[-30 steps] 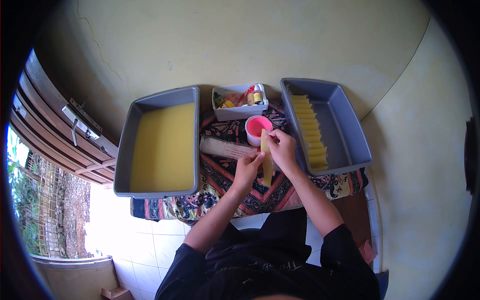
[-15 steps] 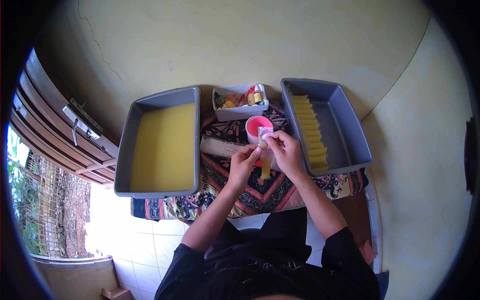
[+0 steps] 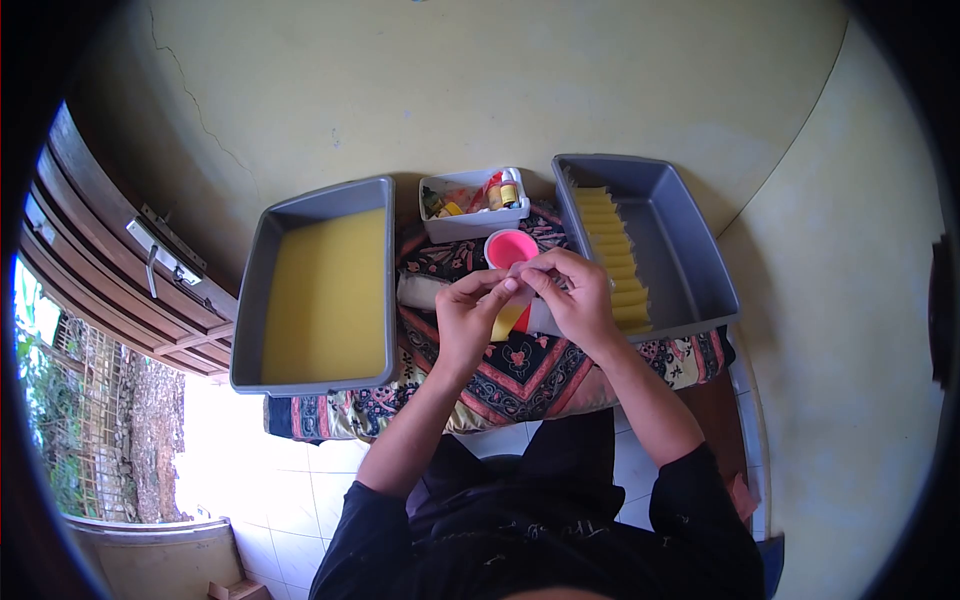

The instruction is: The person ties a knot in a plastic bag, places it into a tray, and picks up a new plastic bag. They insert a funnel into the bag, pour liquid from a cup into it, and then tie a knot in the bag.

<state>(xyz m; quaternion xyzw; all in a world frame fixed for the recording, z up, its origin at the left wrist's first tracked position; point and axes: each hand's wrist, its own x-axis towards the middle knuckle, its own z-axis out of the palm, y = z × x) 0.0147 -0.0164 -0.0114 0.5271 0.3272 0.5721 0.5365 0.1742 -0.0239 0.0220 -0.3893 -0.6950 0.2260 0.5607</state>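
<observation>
My left hand [image 3: 470,312] and my right hand [image 3: 577,290] meet over the patterned cloth, thumbs and forefingers pinched on the top of a small clear plastic bag [image 3: 508,322]. Yellow contents show in its lower part, which hangs beneath my fingers. Just behind my hands stands a white cup with a pink inside [image 3: 512,247]. A pale rolled packet [image 3: 418,290] lies to the left of my left hand, and something red is partly hidden under the hands.
On the left is a grey tray [image 3: 252,300] of yellow liquid. A grey tray [image 3: 690,255] on the right holds several filled yellow packets in a row. Small bottles fill a white basket [image 3: 475,229] at the back. A wooden door [image 3: 120,285] stands at far left.
My hands have drawn closer together and shifted slightly left at the bag's top. The bag's yellow lower part now hangs further left, tilted.
</observation>
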